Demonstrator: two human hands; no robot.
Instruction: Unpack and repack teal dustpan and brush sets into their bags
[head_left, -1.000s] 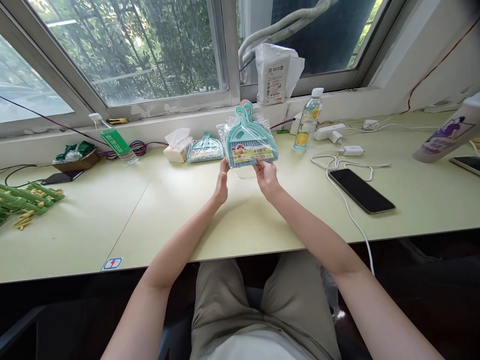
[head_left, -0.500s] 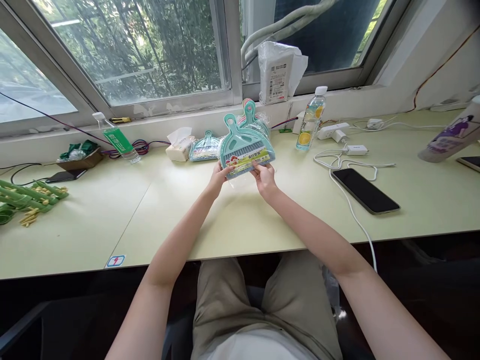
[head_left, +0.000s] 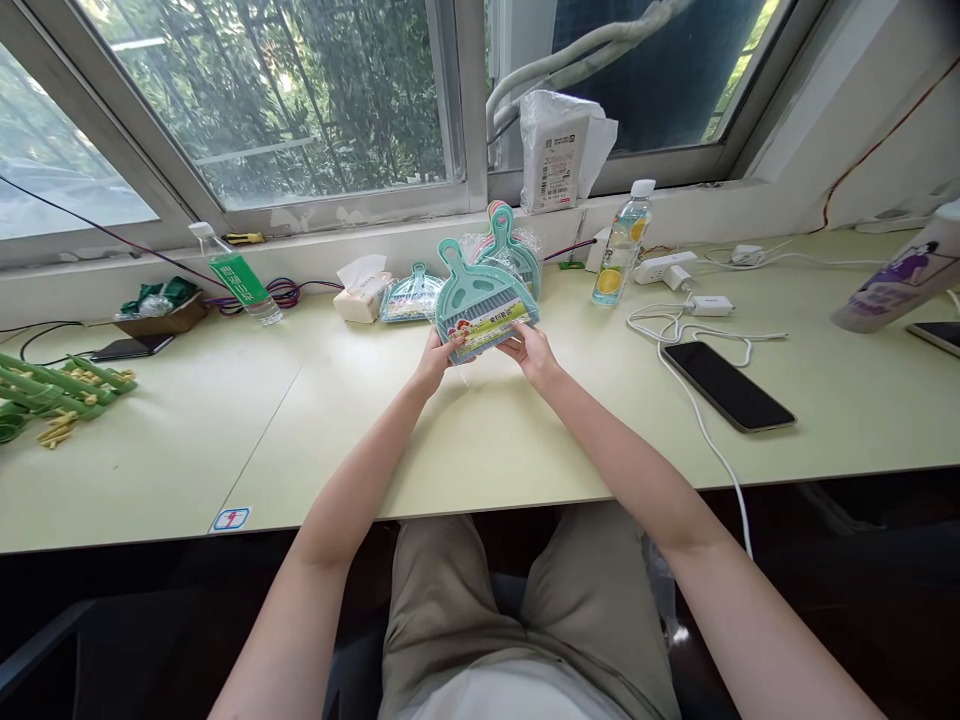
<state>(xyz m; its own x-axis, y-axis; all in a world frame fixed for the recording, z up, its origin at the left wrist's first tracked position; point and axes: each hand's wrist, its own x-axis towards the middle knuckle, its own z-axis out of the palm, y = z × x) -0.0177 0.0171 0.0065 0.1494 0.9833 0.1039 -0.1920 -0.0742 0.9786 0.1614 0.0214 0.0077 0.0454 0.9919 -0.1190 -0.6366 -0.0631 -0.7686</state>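
Note:
Between my hands is a teal dustpan and brush set point(head_left: 474, 290) in clear wrap, with a printed yellow-green label along its lower part. My left hand point(head_left: 435, 361) grips its lower left corner, thumb on the front. At the lower right edge, my right hand point(head_left: 529, 354) is closed on it with the thumb over the label; the fingers behind are partly hidden. Right behind it stands a stack of wrapped dustpan sets point(head_left: 504, 232), teal with other colours showing at the handles. Another teal wrapped set point(head_left: 412, 294) lies on the table to the left.
A tissue pack point(head_left: 363, 290) and a green-label bottle point(head_left: 240, 277) stand at the back left. Rightward are a lemon-drink bottle point(head_left: 623, 243), a charger with white cable point(head_left: 709, 305), a black phone point(head_left: 729, 386) and a tumbler point(head_left: 900, 275). Green plastic pieces point(head_left: 56, 392) lie far left.
The held set has shifted slightly left and tilted a little, its right side rising relative to the left. My right thumb sits slightly further right on the label.

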